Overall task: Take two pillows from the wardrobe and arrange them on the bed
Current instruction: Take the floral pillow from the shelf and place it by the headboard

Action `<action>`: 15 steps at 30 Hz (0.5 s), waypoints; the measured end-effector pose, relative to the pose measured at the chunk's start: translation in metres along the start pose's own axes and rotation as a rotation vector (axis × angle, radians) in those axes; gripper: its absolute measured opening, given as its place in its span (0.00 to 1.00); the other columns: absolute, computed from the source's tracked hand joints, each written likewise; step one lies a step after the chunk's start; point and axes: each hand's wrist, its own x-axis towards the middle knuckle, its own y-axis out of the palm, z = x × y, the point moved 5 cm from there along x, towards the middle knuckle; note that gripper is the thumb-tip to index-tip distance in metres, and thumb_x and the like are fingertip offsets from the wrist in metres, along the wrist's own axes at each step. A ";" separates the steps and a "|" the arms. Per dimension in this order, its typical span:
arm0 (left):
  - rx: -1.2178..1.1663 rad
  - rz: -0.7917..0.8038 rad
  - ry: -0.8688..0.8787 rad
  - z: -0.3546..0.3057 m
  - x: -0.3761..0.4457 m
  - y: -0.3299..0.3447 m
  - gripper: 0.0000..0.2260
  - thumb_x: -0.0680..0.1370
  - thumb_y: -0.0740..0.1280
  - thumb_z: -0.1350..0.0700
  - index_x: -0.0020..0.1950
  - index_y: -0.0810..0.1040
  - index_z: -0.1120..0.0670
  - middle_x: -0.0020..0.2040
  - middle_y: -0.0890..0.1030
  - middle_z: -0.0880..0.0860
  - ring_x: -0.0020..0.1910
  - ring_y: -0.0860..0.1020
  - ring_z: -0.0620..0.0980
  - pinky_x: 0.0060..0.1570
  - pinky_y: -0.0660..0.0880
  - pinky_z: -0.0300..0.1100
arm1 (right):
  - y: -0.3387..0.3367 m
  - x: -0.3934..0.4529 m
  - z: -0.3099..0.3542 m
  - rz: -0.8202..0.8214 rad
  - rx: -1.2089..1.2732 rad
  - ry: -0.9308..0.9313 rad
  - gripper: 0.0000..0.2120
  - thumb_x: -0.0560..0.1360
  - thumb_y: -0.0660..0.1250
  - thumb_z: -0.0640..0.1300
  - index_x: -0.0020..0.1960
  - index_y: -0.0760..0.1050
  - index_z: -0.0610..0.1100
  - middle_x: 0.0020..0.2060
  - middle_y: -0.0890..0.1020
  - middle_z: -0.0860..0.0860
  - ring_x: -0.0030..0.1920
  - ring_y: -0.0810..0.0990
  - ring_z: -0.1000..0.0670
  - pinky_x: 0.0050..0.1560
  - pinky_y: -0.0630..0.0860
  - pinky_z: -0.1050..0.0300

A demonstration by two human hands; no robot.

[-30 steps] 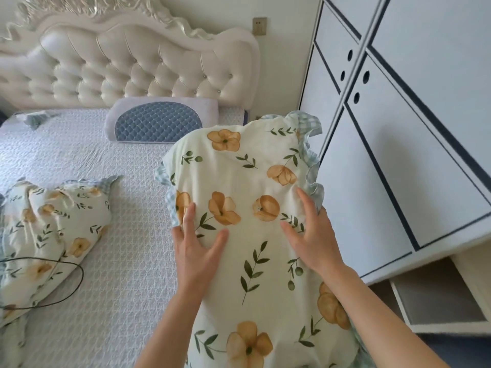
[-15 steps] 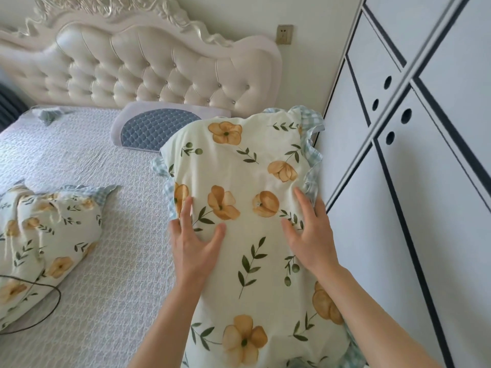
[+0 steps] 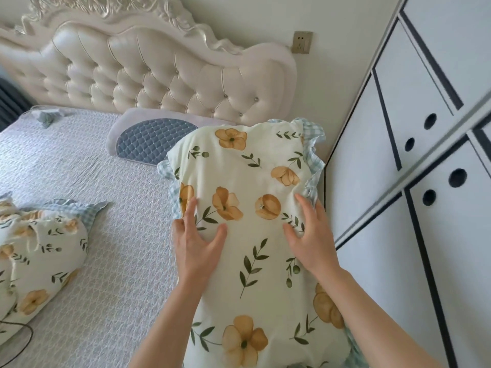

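Note:
A cream pillow with orange flowers and a blue checked frill (image 3: pixel 247 168) is held lengthwise over the bed's right side, its far end near the headboard. My left hand (image 3: pixel 198 241) grips its left side, fingers spread on top. My right hand (image 3: pixel 310 235) grips its right side the same way. A second matching pillow (image 3: pixel 39 251) lies on the bed (image 3: pixel 111 235) at the left, partly cut off by the frame edge. The white wardrobe (image 3: pixel 414 208) with dark lines stands at the right, doors closed here.
A grey-and-blue quilted cushion (image 3: pixel 148 139) leans at the foot of the tufted cream headboard (image 3: pixel 148 75). A black cable (image 3: pixel 18 343) loops at the lower left on the bed. A small crumpled cloth (image 3: pixel 46 118) lies at the far left by the headboard.
I have moved closer to the headboard with the pillow in both hands. The wardrobe's open lower shelf has left the view. The pillow on the left has slid toward the frame edge.

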 end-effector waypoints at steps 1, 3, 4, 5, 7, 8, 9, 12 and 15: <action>-0.006 0.003 -0.008 -0.002 0.012 0.005 0.35 0.72 0.72 0.41 0.73 0.57 0.31 0.56 0.67 0.49 0.53 0.75 0.53 0.53 0.76 0.54 | 0.002 0.014 -0.001 0.005 -0.003 -0.008 0.31 0.74 0.65 0.51 0.74 0.58 0.58 0.73 0.61 0.49 0.71 0.64 0.47 0.66 0.69 0.43; -0.016 -0.001 -0.009 -0.007 0.045 0.016 0.35 0.72 0.72 0.42 0.74 0.58 0.32 0.56 0.68 0.50 0.53 0.75 0.53 0.54 0.75 0.54 | 0.008 0.050 0.000 0.007 -0.009 -0.024 0.30 0.74 0.65 0.51 0.73 0.59 0.57 0.72 0.63 0.50 0.69 0.66 0.47 0.64 0.70 0.43; -0.017 0.005 -0.006 -0.011 0.060 0.021 0.34 0.72 0.72 0.42 0.74 0.58 0.32 0.55 0.68 0.49 0.53 0.74 0.52 0.55 0.75 0.54 | 0.010 0.065 0.001 0.006 -0.013 -0.027 0.30 0.74 0.65 0.51 0.73 0.59 0.57 0.72 0.63 0.51 0.68 0.67 0.47 0.64 0.71 0.43; -0.021 0.008 -0.008 -0.015 0.080 0.026 0.34 0.72 0.72 0.41 0.74 0.58 0.32 0.55 0.68 0.49 0.53 0.74 0.52 0.56 0.75 0.55 | 0.014 0.086 0.003 0.008 -0.014 -0.029 0.30 0.74 0.65 0.51 0.73 0.59 0.57 0.72 0.64 0.51 0.68 0.68 0.48 0.63 0.71 0.43; -0.026 0.012 -0.018 -0.021 0.116 0.035 0.34 0.72 0.71 0.41 0.73 0.58 0.32 0.54 0.67 0.48 0.54 0.74 0.52 0.57 0.75 0.56 | 0.020 0.123 0.006 0.007 -0.016 -0.032 0.29 0.74 0.65 0.52 0.73 0.60 0.58 0.72 0.64 0.53 0.68 0.68 0.49 0.64 0.71 0.46; -0.022 0.009 -0.016 -0.025 0.131 0.038 0.34 0.72 0.71 0.40 0.73 0.58 0.31 0.54 0.67 0.48 0.53 0.74 0.52 0.56 0.75 0.55 | 0.021 0.140 0.009 0.000 -0.008 -0.036 0.28 0.74 0.64 0.53 0.72 0.61 0.59 0.71 0.65 0.54 0.68 0.68 0.50 0.63 0.70 0.49; -0.020 0.007 -0.012 -0.028 0.146 0.041 0.33 0.72 0.70 0.40 0.73 0.58 0.31 0.54 0.67 0.48 0.53 0.74 0.52 0.55 0.75 0.55 | 0.022 0.156 0.012 -0.010 0.006 -0.042 0.27 0.74 0.64 0.54 0.72 0.62 0.59 0.70 0.67 0.54 0.67 0.69 0.52 0.63 0.69 0.52; -0.033 0.003 -0.027 -0.032 0.187 0.051 0.33 0.72 0.70 0.40 0.73 0.57 0.31 0.54 0.67 0.48 0.50 0.74 0.50 0.52 0.75 0.52 | 0.029 0.202 0.020 -0.020 0.016 -0.065 0.25 0.75 0.64 0.54 0.70 0.64 0.60 0.68 0.70 0.56 0.65 0.69 0.53 0.62 0.67 0.55; -0.050 -0.007 -0.061 -0.032 0.220 0.061 0.33 0.72 0.70 0.40 0.73 0.57 0.30 0.55 0.67 0.48 0.49 0.74 0.46 0.47 0.72 0.47 | 0.039 0.242 0.024 0.004 0.017 -0.082 0.25 0.75 0.64 0.54 0.70 0.64 0.59 0.67 0.71 0.56 0.64 0.70 0.52 0.62 0.69 0.54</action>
